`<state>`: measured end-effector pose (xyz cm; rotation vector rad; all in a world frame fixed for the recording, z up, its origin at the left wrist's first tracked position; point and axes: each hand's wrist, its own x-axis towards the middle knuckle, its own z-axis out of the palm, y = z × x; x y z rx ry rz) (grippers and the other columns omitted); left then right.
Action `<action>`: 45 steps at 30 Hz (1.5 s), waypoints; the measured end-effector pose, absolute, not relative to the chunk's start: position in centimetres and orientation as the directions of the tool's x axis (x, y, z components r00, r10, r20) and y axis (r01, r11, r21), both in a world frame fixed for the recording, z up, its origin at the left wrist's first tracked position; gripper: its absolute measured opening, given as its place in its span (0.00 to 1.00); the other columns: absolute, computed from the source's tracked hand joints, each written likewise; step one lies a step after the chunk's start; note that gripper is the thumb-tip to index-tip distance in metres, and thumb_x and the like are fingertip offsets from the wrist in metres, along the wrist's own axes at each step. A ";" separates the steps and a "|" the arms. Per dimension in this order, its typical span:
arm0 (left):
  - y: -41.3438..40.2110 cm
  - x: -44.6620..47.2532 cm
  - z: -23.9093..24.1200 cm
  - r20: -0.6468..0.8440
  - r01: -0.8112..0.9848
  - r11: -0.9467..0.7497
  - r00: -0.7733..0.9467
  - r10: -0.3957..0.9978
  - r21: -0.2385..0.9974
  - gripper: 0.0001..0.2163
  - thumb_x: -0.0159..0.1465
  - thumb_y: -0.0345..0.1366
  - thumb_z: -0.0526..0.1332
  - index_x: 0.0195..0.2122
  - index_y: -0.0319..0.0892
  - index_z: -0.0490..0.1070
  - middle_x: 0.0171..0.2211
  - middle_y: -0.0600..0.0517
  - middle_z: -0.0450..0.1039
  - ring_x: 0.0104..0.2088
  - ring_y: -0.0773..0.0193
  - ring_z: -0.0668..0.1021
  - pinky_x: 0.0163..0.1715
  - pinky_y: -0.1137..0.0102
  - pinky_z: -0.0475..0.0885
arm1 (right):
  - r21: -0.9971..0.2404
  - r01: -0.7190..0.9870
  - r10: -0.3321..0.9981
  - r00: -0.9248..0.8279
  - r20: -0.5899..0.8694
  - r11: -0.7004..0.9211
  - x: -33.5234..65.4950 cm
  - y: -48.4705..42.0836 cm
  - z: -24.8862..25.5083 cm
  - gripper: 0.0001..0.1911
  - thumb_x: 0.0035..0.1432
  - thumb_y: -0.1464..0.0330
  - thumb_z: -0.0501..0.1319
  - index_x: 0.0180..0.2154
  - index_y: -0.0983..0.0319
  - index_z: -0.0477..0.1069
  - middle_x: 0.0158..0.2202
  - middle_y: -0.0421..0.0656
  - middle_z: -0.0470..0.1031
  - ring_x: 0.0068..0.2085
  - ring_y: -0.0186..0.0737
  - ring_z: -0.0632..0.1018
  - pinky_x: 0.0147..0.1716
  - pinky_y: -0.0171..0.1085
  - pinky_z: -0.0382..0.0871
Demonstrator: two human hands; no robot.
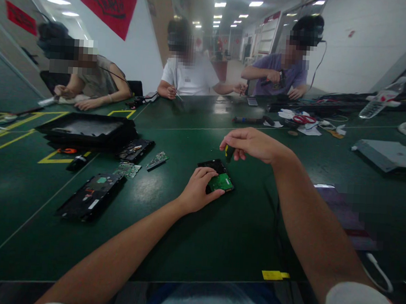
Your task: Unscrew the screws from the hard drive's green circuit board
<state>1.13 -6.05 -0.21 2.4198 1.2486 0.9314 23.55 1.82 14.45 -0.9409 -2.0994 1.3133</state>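
Note:
A hard drive [221, 182] with a green circuit board facing up lies on the green table in front of me. My left hand [199, 188] grips it from the left side, fingers across the top and thumb along the near edge. Above its far right corner, my right hand [253, 143] is closed around a screwdriver [229, 152] with a black and yellow handle. The screwdriver's shaft points down, and its tip is too thin to make out, so I cannot tell whether it touches the drive.
To the left lie loose circuit boards [157, 160], an opened black casing [89, 195] and black trays [87, 129]. A grey metal box [386, 155] and a bottle [381, 101] are at right. Beyond the table sit several people, one in a white shirt [194, 76].

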 end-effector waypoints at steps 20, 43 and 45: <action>-6.1 1.1 -0.1 0.415 0.636 -0.588 0.420 0.807 0.500 0.23 0.65 0.49 0.68 0.58 0.46 0.71 0.57 0.43 0.72 0.60 0.46 0.71 0.61 0.47 0.70 | -0.915 0.318 0.845 -0.533 0.046 0.250 23.8 1.9 14.5 0.10 0.61 0.63 0.71 0.35 0.62 0.74 0.30 0.41 0.79 0.25 0.32 0.76 0.21 0.31 0.69; -6.1 1.1 -0.3 0.422 0.637 -0.596 0.425 0.801 0.489 0.24 0.65 0.48 0.69 0.59 0.45 0.71 0.57 0.43 0.72 0.60 0.46 0.71 0.61 0.48 0.70 | -0.924 0.286 0.728 -0.685 -0.013 0.253 24.4 1.3 15.1 0.14 0.68 0.58 0.64 0.40 0.63 0.78 0.36 0.44 0.80 0.27 0.31 0.78 0.24 0.31 0.70; -6.1 1.1 -0.3 0.423 0.638 -0.596 0.425 0.800 0.487 0.24 0.65 0.48 0.68 0.59 0.45 0.71 0.57 0.43 0.72 0.60 0.46 0.71 0.61 0.48 0.70 | -0.923 0.290 0.728 -0.685 -0.015 0.254 24.4 1.3 15.1 0.14 0.68 0.58 0.64 0.40 0.63 0.78 0.36 0.43 0.80 0.27 0.31 0.78 0.24 0.30 0.70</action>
